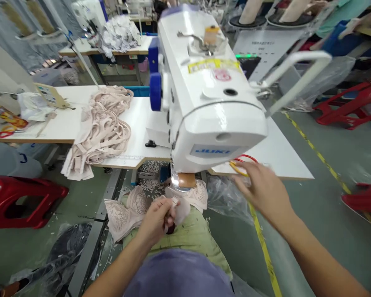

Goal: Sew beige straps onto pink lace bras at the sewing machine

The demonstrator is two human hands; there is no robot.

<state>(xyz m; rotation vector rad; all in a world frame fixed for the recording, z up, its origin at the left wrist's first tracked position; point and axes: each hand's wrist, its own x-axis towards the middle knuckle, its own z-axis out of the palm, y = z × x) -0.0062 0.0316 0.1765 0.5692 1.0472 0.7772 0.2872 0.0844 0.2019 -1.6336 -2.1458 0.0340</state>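
My left hand (159, 218) is closed on a pale pink lace garment piece (132, 208) that lies over my lap, just below the head of a white sewing machine (204, 95). My right hand (261, 187) reaches out to the right of the machine, fingers spread and blurred, touching red and yellow scissor handles (243, 165) at the edge of the white table (275, 152). Whether the fingers grip the scissors is unclear.
A heap of pink lace pieces (102, 128) hangs over the table's left front edge. Red plastic stools (21, 202) stand on the green floor at left and right. A yellow floor line (315, 150) runs at right. Clear plastic bags lie under the table.
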